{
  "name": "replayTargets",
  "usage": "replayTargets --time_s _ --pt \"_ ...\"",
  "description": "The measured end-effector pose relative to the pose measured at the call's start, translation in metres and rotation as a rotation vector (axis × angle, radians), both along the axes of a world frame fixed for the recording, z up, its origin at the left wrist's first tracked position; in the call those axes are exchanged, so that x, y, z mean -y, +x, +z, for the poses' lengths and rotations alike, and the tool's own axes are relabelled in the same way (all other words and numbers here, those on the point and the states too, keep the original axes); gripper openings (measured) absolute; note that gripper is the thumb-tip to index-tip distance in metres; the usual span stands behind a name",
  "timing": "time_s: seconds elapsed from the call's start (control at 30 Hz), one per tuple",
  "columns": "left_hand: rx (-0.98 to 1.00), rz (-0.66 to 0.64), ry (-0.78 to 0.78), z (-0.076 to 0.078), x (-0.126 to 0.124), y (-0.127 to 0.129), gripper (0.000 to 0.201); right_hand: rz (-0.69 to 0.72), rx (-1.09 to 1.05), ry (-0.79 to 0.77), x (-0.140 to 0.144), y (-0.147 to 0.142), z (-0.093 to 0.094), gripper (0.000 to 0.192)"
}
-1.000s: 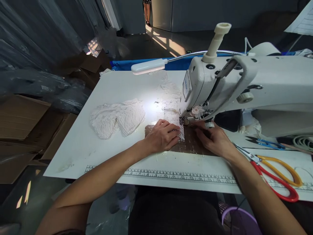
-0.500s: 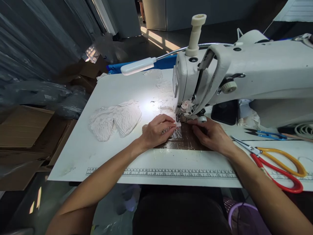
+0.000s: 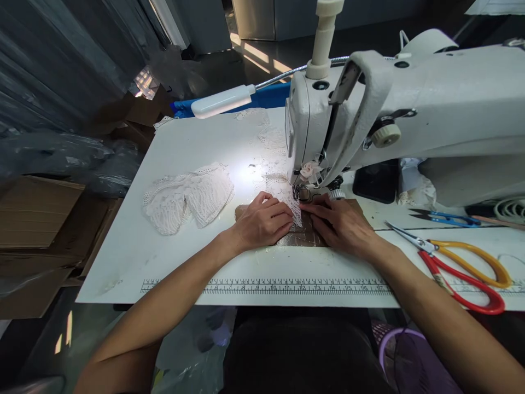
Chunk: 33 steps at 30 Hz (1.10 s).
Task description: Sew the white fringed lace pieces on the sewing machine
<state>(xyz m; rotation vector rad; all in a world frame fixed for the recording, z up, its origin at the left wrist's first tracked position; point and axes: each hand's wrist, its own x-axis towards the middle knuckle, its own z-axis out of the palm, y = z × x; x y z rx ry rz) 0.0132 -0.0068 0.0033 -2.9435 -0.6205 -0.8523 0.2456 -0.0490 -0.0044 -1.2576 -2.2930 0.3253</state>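
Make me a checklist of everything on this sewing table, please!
Surface: white table with a printed ruler along the near edge and a brown patch under the work.
Job's things: white lace strip running under the sewing machine, lit by a gooseneck lamp.
Clutter: pile of lace pieces; red and yellow scissors; blue snips.
Hands: left hand flat on the lace; right hand pressing beside it, near the needle.
Cables: coiled cord at the right edge.
Surroundings: cardboard boxes on the left, purple bin below the table.
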Motion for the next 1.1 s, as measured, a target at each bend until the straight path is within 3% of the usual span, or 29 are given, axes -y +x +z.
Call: replayTargets --time_s 0.47,0.77,1.1 --pt "-0.068 0.021 0.132 0.001 0.005 -0.001 0.015 0.046 0.077 0.078 -0.002 0.001 -0.005 0.036" --pt "-0.158 -0.049 -0.008 0.009 0.001 0.0 0.022 0.037 0.12 0.052 0.0 0.0 -0.003 0.037" --pt "-0.125 -0.014 -0.053 0.005 -0.001 -0.004 0.021 -0.064 0.264 0.056 0.003 -0.009 0.005 0.04"
